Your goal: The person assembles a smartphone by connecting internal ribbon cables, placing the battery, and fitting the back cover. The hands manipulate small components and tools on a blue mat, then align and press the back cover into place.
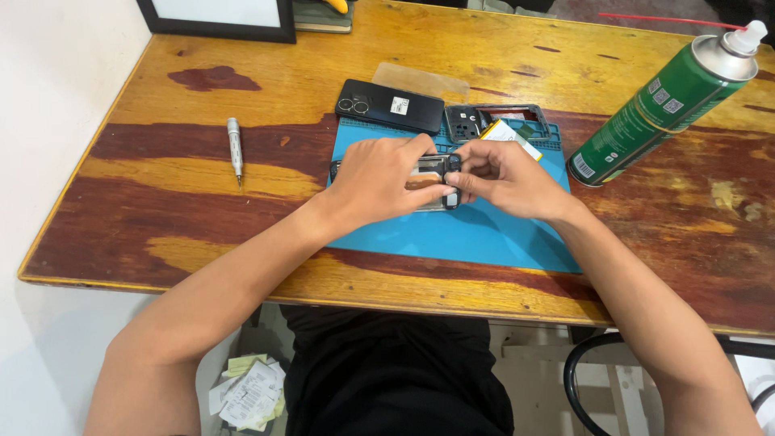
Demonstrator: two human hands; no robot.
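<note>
Both hands are closed on a small opened phone (432, 182) that sits on a blue mat (476, 230) in the middle of the wooden table (161, 210); the left hand (379, 182) holds one end and the right hand (504, 178) pinches the other. Just behind the hands lie a black phone back (390, 105) and a phone frame (500, 123). A small silver screwdriver (235, 149) lies off to the left, and a green spray can (662, 101) leans at the right.

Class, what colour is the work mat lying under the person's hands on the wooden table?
The mat is blue, seen best in the head view, the only one.
</note>
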